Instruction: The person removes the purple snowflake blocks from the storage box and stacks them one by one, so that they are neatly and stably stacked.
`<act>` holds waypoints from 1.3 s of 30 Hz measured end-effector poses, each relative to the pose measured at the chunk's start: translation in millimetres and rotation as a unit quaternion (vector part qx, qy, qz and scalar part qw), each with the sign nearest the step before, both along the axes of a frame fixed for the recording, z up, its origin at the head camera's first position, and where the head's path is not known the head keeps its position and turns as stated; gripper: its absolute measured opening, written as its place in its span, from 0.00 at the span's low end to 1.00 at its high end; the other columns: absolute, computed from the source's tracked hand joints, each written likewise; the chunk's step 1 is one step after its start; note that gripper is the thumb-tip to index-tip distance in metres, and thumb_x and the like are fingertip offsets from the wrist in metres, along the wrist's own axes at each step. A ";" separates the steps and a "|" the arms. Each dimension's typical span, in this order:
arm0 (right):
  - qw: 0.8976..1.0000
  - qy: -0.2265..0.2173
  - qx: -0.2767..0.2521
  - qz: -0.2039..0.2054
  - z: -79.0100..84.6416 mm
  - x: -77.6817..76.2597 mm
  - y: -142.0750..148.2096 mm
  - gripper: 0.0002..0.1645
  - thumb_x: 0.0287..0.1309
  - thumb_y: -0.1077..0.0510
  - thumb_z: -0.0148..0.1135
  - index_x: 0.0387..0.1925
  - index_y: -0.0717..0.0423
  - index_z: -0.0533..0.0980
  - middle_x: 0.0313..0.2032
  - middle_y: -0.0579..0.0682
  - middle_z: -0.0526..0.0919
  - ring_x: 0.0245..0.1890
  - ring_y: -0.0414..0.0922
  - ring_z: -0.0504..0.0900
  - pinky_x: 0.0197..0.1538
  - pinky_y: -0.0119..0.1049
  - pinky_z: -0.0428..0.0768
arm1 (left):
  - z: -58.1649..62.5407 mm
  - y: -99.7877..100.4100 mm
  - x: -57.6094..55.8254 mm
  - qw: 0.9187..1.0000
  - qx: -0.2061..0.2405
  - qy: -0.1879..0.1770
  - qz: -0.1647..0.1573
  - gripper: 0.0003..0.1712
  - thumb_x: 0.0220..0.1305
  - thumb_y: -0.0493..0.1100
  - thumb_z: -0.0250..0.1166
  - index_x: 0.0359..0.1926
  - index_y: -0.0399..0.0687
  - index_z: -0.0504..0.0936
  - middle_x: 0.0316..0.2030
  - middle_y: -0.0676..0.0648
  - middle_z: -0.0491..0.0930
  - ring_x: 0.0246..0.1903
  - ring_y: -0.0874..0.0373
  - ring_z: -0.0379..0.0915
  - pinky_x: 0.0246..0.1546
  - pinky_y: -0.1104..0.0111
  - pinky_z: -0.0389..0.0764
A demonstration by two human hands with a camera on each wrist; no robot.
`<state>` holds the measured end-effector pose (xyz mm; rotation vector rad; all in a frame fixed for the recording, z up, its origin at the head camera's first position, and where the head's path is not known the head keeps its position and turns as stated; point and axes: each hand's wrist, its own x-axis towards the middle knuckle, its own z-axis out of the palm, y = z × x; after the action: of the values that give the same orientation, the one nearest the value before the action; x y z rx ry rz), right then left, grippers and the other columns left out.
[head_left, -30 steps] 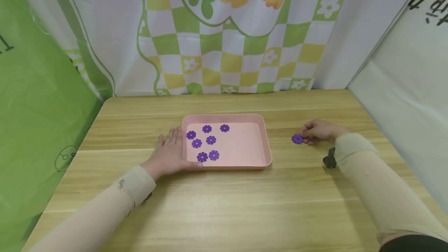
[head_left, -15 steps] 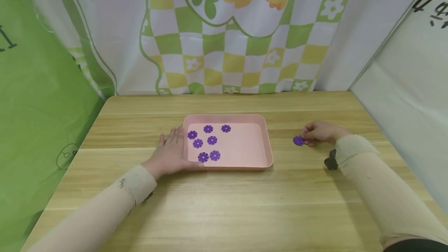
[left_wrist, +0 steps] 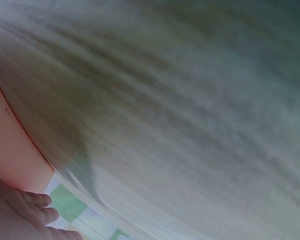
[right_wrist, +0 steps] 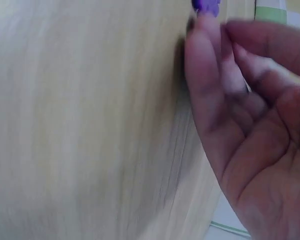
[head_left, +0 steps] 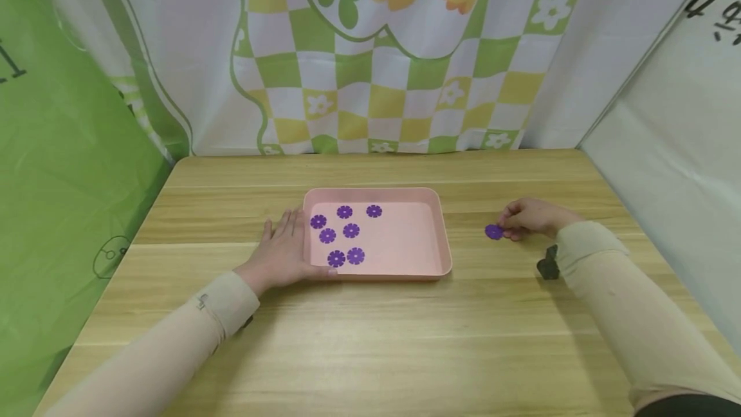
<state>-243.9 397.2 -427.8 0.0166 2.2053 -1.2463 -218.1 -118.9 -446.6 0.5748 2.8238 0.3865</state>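
Observation:
A shallow pink tray [head_left: 405, 237] stands on the wooden table, with several purple notched snowflake discs [head_left: 350, 231] lying flat in its left half. My left hand [head_left: 278, 253] rests against the tray's left side, fingers straight and spread, thumb along the near rim. To the right of the tray, my right hand [head_left: 532, 216] pinches another purple snowflake disc [head_left: 493, 231] between thumb and fingers, low over the table; I cannot tell whether the disc touches it. In the right wrist view only a bit of this purple disc [right_wrist: 208, 6] shows past the fingertips.
The wooden table [head_left: 382, 346] reaches back to a checked green, yellow and white curtain [head_left: 388, 95]. A green sheet [head_left: 69, 147] hangs on the left, a white sheet [head_left: 677, 127] on the right. A small dark object [head_left: 547, 265] sits by the right cuff.
The head view has shifted slightly. Both hands, the tray and the discs keep their places relative to each other.

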 end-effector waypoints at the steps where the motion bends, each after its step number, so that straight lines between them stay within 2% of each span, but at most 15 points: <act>1: 1.000 0.005 0.001 -0.006 0.3 -0.7 0.1 0.09 0.75 0.69 0.51 0.46 0.75 0.73 0.34 0.49 0.81 0.32 0.37 0.81 0.39 0.29 0.85 | 0.0 -0.1 0.0 1.000 -0.001 -0.001 0.001 0.87 0.45 0.89 0.61 0.80 0.28 0.35 0.80 0.29 0.37 0.79 0.35 0.31 0.74 0.37 0.29; 5: 0.999 0.031 -0.006 -0.032 4.7 -4.5 -3.4 0.11 0.76 0.68 0.52 0.48 0.78 0.72 0.35 0.49 0.82 0.32 0.36 0.82 0.39 0.28 0.85 | -0.6 -0.1 -0.2 1.000 0.000 -0.001 0.000 0.87 0.45 0.89 0.60 0.79 0.27 0.35 0.80 0.29 0.37 0.79 0.34 0.31 0.73 0.37 0.29; 8: 0.998 0.054 -0.010 -0.034 13.4 -9.3 -14.6 0.15 0.76 0.67 0.52 0.53 0.81 0.69 0.37 0.51 0.83 0.34 0.37 0.83 0.41 0.29 0.85 | 1.4 0.0 0.3 1.000 0.002 0.000 0.000 0.87 0.45 0.89 0.61 0.79 0.27 0.35 0.79 0.29 0.37 0.79 0.34 0.31 0.73 0.37 0.29; 12: 0.996 0.084 -0.007 -0.009 29.2 -18.1 -45.2 0.18 0.77 0.65 0.52 0.56 0.80 0.69 0.41 0.56 0.84 0.39 0.41 0.84 0.47 0.35 0.86 | 4.0 -0.1 0.2 1.000 0.006 -0.002 0.003 0.86 0.45 0.87 0.64 0.80 0.28 0.35 0.80 0.29 0.37 0.79 0.34 0.31 0.73 0.38 0.28; 18: 0.995 0.097 -0.019 0.035 46.8 -28.4 -100.1 0.15 0.76 0.63 0.54 0.53 0.75 0.71 0.43 0.59 0.82 0.43 0.46 0.83 0.51 0.40 0.85 | 1.3 0.2 -0.6 1.000 0.006 -0.005 0.003 0.86 0.46 0.86 0.64 0.80 0.29 0.34 0.80 0.30 0.35 0.79 0.35 0.29 0.74 0.38 0.28; 23: 0.993 0.102 -0.018 0.058 48.9 -38.0 -139.2 0.14 0.75 0.65 0.56 0.51 0.75 0.73 0.42 0.59 0.81 0.42 0.47 0.82 0.52 0.41 0.85 | -1.0 -0.5 -0.9 1.000 0.007 -0.002 0.004 0.87 0.45 0.87 0.64 0.80 0.29 0.35 0.80 0.30 0.36 0.79 0.35 0.30 0.74 0.38 0.28; 26: 0.991 0.107 -0.007 0.077 48.1 -42.0 -160.0 0.12 0.73 0.66 0.56 0.50 0.74 0.74 0.41 0.59 0.82 0.43 0.50 0.82 0.53 0.43 0.85 | -1.0 -0.8 -0.4 1.000 0.008 0.000 0.002 0.88 0.44 0.87 0.64 0.80 0.29 0.35 0.80 0.30 0.35 0.79 0.35 0.29 0.74 0.39 0.28; 32: 0.986 0.115 0.048 0.108 43.7 -48.0 -194.5 0.16 0.70 0.66 0.57 0.55 0.71 0.77 0.50 0.65 0.83 0.49 0.55 0.84 0.56 0.45 0.83 | -1.6 -0.5 1.3 1.000 -0.004 0.003 0.002 0.89 0.42 0.89 0.63 0.80 0.30 0.32 0.80 0.30 0.31 0.79 0.37 0.24 0.74 0.41 0.26; 36: 0.974 0.150 0.112 0.124 40.7 -50.7 -214.0 0.16 0.69 0.64 0.59 0.55 0.68 0.79 0.48 0.61 0.85 0.48 0.54 0.84 0.54 0.45 0.83 | -0.4 0.4 1.2 1.000 -0.013 0.007 0.001 0.90 0.40 0.91 0.60 0.80 0.31 0.32 0.80 0.31 0.31 0.79 0.38 0.23 0.74 0.41 0.27; 39: 0.954 0.190 0.174 0.153 40.2 -52.2 -228.2 0.16 0.69 0.61 0.62 0.53 0.66 0.81 0.48 0.59 0.86 0.49 0.53 0.84 0.56 0.45 0.82 | 1.3 0.1 0.9 1.000 -0.013 0.011 0.001 0.91 0.39 0.92 0.59 0.80 0.30 0.32 0.80 0.31 0.31 0.79 0.37 0.24 0.74 0.39 0.27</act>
<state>-296.1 168.9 -387.6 -0.4438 2.6068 -0.7238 -217.3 -118.8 -445.3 0.5743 2.8467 0.3457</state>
